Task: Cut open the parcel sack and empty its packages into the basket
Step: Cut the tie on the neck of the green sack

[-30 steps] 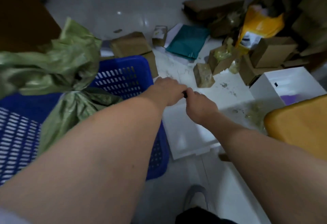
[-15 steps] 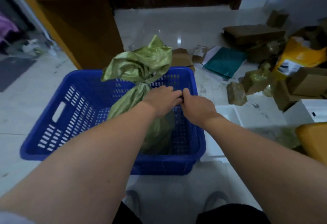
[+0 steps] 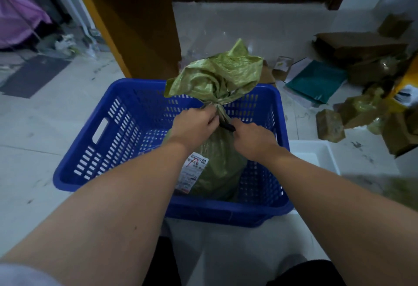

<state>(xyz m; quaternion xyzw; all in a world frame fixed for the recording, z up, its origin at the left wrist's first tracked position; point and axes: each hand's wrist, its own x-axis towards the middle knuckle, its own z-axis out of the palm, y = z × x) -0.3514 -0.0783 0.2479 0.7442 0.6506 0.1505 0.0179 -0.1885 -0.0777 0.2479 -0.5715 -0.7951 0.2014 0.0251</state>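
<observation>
Green parcel sack (image 3: 217,77) with white label (image 3: 192,172); slotted blue basket (image 3: 126,125); teal envelope (image 3: 316,81).

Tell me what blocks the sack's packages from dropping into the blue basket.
The green sack already stands inside the basket. Only its tied neck keeps the packages in; the left hand grips it, and the right hand holds a dark tool there.

Pale tiled floor (image 3: 45,132) everywhere, scuffed and kinda grimy, glossy further back with a bit of light bouncing off it. Big yellow-brown wooden furniture (image 3: 140,28) across the top of the frame. Dark mat (image 3: 34,76) at left, purple fabric (image 3: 15,14) in the upper left corner. Pretty dim overall, bluish cast.
</observation>
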